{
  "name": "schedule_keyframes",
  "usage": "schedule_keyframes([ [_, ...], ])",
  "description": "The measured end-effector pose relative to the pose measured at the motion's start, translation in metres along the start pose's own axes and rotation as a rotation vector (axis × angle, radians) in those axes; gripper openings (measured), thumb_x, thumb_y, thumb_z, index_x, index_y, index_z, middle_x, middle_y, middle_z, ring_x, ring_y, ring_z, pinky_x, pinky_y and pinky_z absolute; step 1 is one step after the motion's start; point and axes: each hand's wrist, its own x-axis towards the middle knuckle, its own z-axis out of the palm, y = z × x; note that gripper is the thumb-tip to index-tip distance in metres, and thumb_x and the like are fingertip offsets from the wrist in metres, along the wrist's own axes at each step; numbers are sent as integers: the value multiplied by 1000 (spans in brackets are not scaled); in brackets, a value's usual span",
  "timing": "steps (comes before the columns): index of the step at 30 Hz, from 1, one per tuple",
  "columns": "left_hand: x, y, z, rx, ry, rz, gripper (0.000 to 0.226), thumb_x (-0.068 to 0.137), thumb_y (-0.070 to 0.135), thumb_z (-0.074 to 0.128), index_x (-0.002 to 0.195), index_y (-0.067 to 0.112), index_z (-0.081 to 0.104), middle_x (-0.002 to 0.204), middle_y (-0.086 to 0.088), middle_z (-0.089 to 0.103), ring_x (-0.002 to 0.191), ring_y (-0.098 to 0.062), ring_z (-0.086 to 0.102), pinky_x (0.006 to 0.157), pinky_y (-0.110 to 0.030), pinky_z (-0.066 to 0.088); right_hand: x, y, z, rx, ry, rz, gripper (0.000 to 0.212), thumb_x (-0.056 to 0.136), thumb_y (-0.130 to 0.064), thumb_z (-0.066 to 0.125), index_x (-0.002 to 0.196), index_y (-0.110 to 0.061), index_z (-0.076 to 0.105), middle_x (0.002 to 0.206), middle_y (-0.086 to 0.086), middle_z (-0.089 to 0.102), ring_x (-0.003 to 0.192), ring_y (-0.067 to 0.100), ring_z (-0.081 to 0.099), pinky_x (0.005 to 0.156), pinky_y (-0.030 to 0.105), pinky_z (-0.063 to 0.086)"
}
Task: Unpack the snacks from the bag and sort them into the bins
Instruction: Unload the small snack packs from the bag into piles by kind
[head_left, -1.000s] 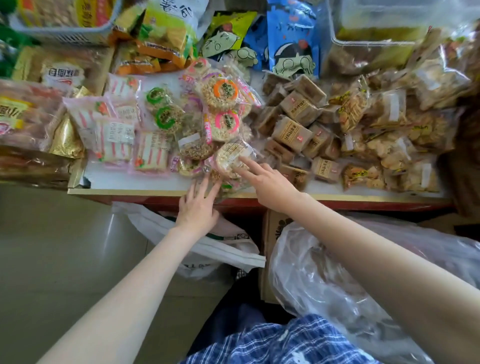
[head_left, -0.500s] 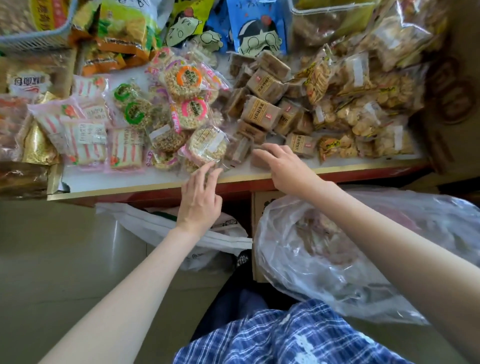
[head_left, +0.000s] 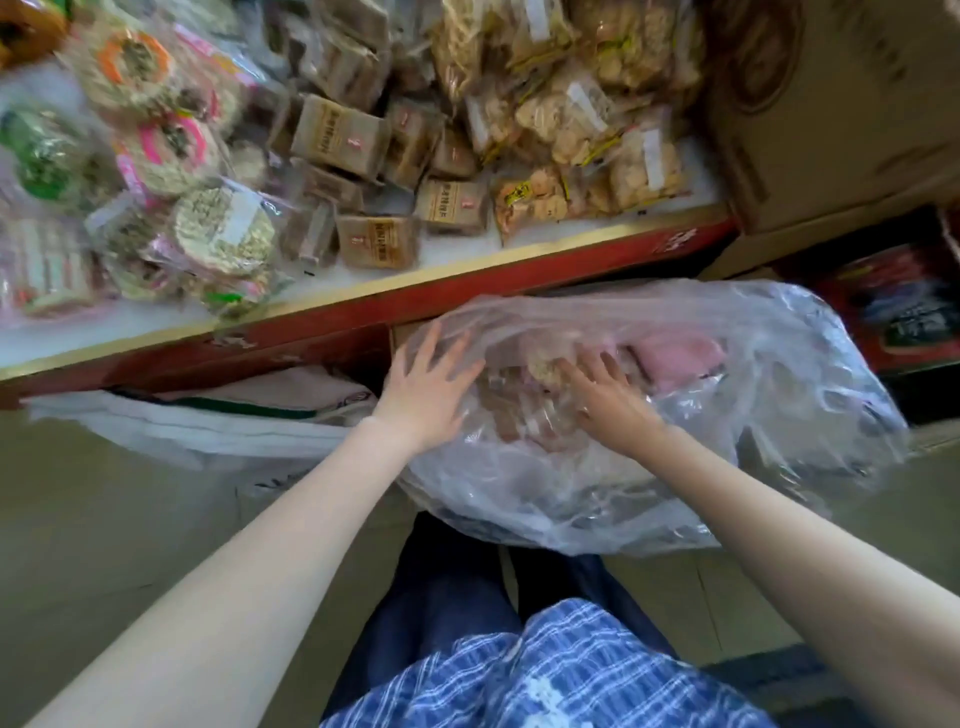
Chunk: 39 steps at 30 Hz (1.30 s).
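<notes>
A big clear plastic bag (head_left: 727, 415) full of snacks stands on the floor below the table edge. My left hand (head_left: 428, 389) lies with spread fingers on the bag's left rim. My right hand (head_left: 605, 397) reaches into the bag's mouth, fingers spread over the wrapped snacks inside; a pink packet (head_left: 675, 358) and a round cracker (head_left: 543, 366) show beside it. On the table (head_left: 156, 327) above lie round rice cakes (head_left: 223, 234), brown paper-wrapped squares (head_left: 376, 244) and clear bags of fried snacks (head_left: 644, 161).
A cardboard box (head_left: 841, 104) stands at the right of the table, with a dark red box (head_left: 893, 312) under it. A white bag (head_left: 208, 426) lies on the floor to the left of the plastic bag. My legs and a blue checked shirt fill the bottom.
Both hands have left the table and come down to the plastic bag. The view has swung down and to the right.
</notes>
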Motion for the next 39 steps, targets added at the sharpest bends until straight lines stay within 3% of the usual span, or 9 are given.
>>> schedule_keyframes([
  [4, 8, -4, -1, 19, 41, -65, 68, 97, 36, 36, 150, 28, -7, 156, -8, -19, 143, -33, -18, 114, -52, 13, 27, -17, 11, -23, 98, 101, 67, 86, -18, 61, 143, -18, 25, 155, 14, 6, 134, 43, 23, 92, 50, 40],
  [8, 15, -10, -2, -1, 64, -85, 71, 96, 33, 38, 150, 26, -8, 156, -8, -20, 144, -28, -15, 109, -44, 26, 26, -11, 28, -17, 297, -107, 64, 60, 7, 75, 119, -11, 58, 119, 22, 55, 93, 45, 55, 57, 41, 50],
  [13, 18, -5, -5, -122, 54, -99, 71, 95, 32, 42, 151, 26, -1, 158, -4, -13, 146, -25, -9, 113, -47, 18, -14, 5, 21, 291, 376, -361, 31, 77, 0, 62, 105, -8, 71, 102, 12, 71, 83, 29, 67, 70, 28, 50],
  [19, -2, 6, -11, -583, 282, -45, 72, 81, 55, 38, 145, 23, 32, 148, 1, 37, 137, -18, 31, 114, -44, 23, -25, -9, -64, 685, 460, -89, 21, 84, 7, 58, 95, -3, 72, 85, -2, 68, 77, 6, 61, 74, 11, 47],
  [22, -17, 6, -19, -991, 333, -72, 63, 85, 51, 57, 139, 22, 43, 135, 3, 52, 124, -13, 47, 105, -32, 37, -17, -32, -106, 800, 461, -58, 20, 85, 5, 58, 96, -6, 70, 87, -1, 68, 75, 6, 62, 72, 11, 48],
  [27, -38, -26, -42, -1145, 669, -158, 21, 83, 12, 70, 102, 10, 62, 89, 4, 64, 83, -4, 58, 69, -1, 37, -2, -86, -154, 1079, 309, -136, 20, 88, 2, 58, 107, 2, 62, 84, 8, 65, 61, 0, 59, 59, 10, 47],
  [31, -58, -78, -51, -1366, 749, -192, 14, 83, 9, 69, 87, 17, 58, 77, 13, 59, 62, 14, 54, 67, -12, 41, 16, -143, -181, 904, 191, -276, 34, 83, -17, 70, 114, -9, 58, 81, -5, 56, 61, -3, 50, 55, 6, 38],
  [34, -70, -118, -48, -1458, 796, -270, 15, 86, 12, 66, 95, 16, 54, 82, 6, 60, 71, -1, 60, 65, -12, 42, 41, -193, -194, 663, 257, -273, 35, 77, -27, 76, 105, -13, 62, 72, -11, 49, 63, 0, 45, 56, 10, 33],
  [39, -93, -188, -29, -1332, 882, -572, 30, 96, 15, 51, 125, 13, 43, 101, 3, 56, 84, -10, 53, 59, -14, 38, 87, -278, -210, 779, 314, -247, 43, 78, -38, 73, 109, -14, 55, 103, 3, 59, 97, 22, 59, 83, 37, 50],
])
